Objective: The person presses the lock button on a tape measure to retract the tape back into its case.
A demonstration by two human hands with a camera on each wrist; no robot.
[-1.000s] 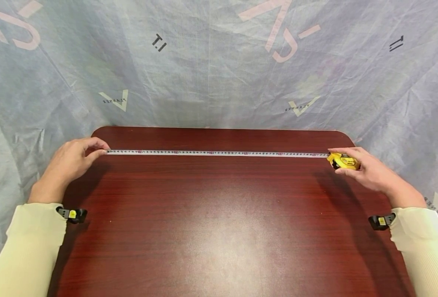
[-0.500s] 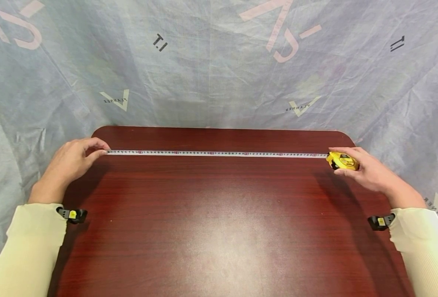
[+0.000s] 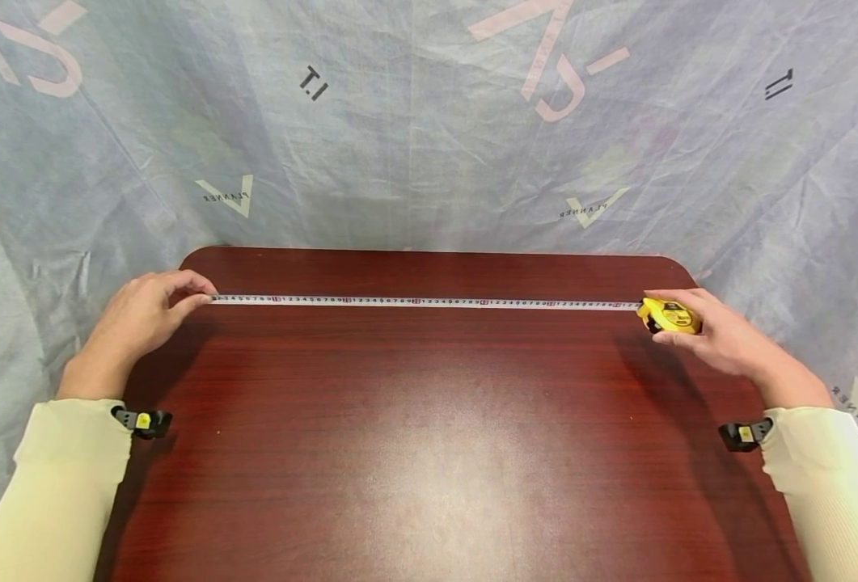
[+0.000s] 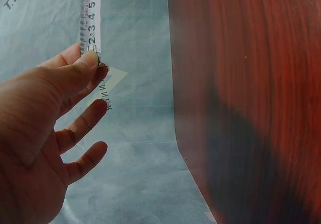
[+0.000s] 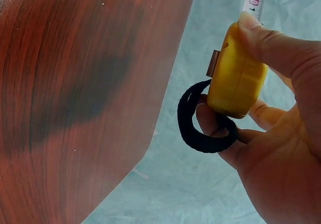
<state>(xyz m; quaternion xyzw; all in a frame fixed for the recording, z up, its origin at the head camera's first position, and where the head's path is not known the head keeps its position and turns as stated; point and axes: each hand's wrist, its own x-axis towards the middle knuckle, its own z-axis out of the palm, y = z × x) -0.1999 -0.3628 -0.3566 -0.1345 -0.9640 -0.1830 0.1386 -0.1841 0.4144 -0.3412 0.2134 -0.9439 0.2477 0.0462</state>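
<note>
Here, a person is stretching a white tape measure blade (image 3: pixel 429 302) between two hands, nearly level, over the far part of a dark red wood-grain table (image 3: pixel 399 388). The left hand (image 3: pixel 145 311) is pinching the blade's end between thumb and index finger, while its other fingers (image 4: pixel 83 126) are spreading apart, holding nothing. The right hand (image 3: pixel 727 333) is gripping the yellow tape measure case (image 3: pixel 674 316), its thumb pressing near the mouth where the blade is emerging, just past a red 60. A black wrist strap (image 5: pixel 187 121) is hanging from the case in a loop, touching the fingers underneath. Both wrists are carrying small black cameras (image 3: pixel 155 423) beside cream sleeves (image 3: pixel 72 465). Behind the table, a grey printed sheet (image 3: pixel 407 137) is hanging in creases.
</note>
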